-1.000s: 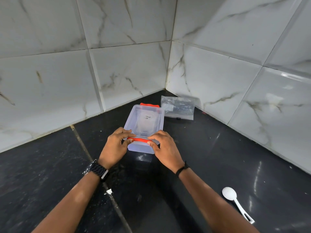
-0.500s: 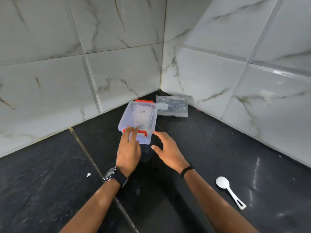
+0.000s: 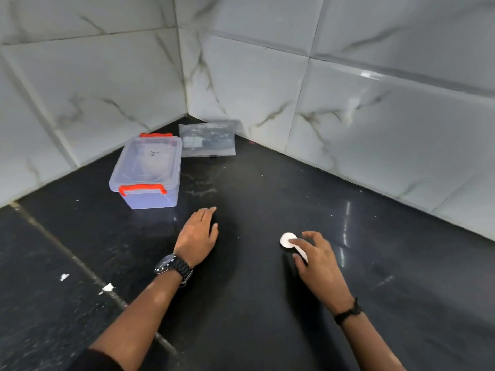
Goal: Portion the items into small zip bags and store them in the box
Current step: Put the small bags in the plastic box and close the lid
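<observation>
Clear plastic box (image 3: 146, 172) with a see-through lid and orange-red latches at its near and far ends sits closed on a glossy black counter (image 3: 254, 303), close to the corner where two white marble-patterned tiled walls (image 3: 348, 84) meet. Something pale shows faintly through the lid, but what is inside cannot be made out. A small dark handwritten mark sits on the lid; it is too blurred to read. Just beside the box, toward the corner, a flat packet of clear zip bags (image 3: 208, 140) lies on the counter with a small white label on it, also unreadable.

Nearer the camera, well apart from the box, the person's left hand (image 3: 198, 238) lies palm-down on the counter with fingers straight and together, holding nothing. A dark wristwatch (image 3: 171, 265) is on that wrist.

To the right, the right hand (image 3: 317, 259) reaches over a white plastic spoon (image 3: 288, 240) lying on the counter. Its fingers are spread and bent, and the thumb and fingertips touch the handle; whether they actually pinch it cannot be told. The hand hides most of the handle, leaving only the round bowl and a short stretch visible. A thin black band (image 3: 348, 313) circles that wrist.

A few white specks (image 3: 107, 287) dot the counter at lower left.
</observation>
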